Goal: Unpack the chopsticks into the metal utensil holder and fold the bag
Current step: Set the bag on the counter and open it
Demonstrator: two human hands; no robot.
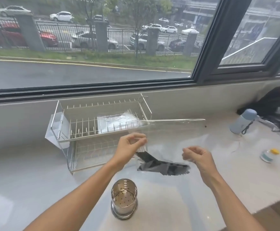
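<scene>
A clear plastic bag (172,135) hangs in the air above the counter, stretched between both hands, with its stiff top edge slanting up to the right. My left hand (131,145) pinches its left side and my right hand (196,155) pinches its lower right part. A bundle of dark chopsticks (162,165) shows low between the hands; whether it lies inside the bag or on the counter behind it I cannot tell. The perforated metal utensil holder (124,201) stands upright and empty on the counter, below and between my forearms.
A two-tier wire dish rack (79,129) stands behind my left hand, with clear packaging on its upper tier. At the right are a pale blue bottle (243,121), a dark bag (272,104) and a small round dish with a yellow piece (269,155). The counter's edge runs along the lower right.
</scene>
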